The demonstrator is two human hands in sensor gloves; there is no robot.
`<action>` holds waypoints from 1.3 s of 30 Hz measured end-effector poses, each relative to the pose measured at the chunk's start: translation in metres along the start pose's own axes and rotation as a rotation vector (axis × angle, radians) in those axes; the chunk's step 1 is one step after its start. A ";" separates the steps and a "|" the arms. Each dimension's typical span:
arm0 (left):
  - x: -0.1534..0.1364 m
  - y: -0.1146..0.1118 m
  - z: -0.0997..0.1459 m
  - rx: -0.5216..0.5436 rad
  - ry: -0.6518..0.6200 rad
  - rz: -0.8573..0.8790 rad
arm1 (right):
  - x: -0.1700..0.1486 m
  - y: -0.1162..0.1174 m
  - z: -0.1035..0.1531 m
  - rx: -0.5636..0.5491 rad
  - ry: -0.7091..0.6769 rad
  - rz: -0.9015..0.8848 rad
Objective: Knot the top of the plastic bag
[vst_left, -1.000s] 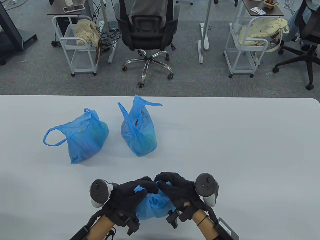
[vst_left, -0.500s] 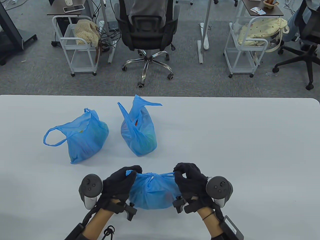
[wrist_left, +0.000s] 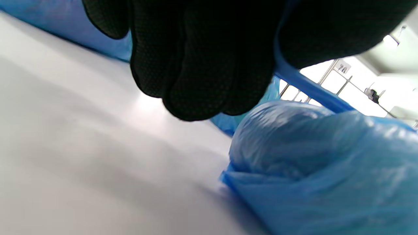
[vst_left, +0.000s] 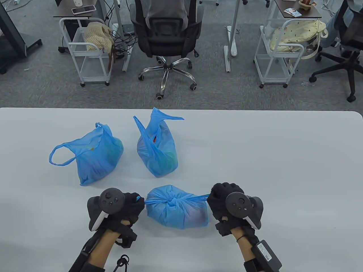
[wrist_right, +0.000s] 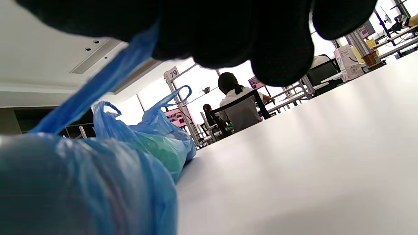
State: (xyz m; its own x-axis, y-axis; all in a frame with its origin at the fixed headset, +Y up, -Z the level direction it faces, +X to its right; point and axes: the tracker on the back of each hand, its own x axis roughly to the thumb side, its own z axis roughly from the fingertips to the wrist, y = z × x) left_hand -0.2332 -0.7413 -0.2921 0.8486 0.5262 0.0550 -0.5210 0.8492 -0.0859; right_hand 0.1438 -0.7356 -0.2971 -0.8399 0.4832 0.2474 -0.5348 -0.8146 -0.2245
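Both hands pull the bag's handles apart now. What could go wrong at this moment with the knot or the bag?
1. The left hand and right hand pull the thin handles taut on either side of the knot; harder pulling might stretch or tear the plastic.
2. The near bag is full and round; if one handle slips from a hand, the knot may stay loose.
3. A sudden release could send a hand toward the two bags behind.
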 end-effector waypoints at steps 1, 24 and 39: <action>-0.001 -0.001 0.000 -0.007 0.003 0.007 | -0.001 0.001 0.000 0.003 0.008 -0.006; 0.028 -0.009 0.010 -0.022 -0.344 0.308 | 0.065 0.042 0.019 0.339 -0.230 -0.033; 0.022 -0.006 0.008 0.000 -0.313 0.309 | 0.067 0.044 0.018 0.135 -0.310 0.047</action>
State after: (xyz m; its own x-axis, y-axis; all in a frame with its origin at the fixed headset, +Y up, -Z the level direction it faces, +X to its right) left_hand -0.2118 -0.7342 -0.2828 0.5840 0.7434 0.3259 -0.7461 0.6498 -0.1453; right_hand 0.0657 -0.7446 -0.2732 -0.7838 0.3401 0.5195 -0.4615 -0.8789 -0.1209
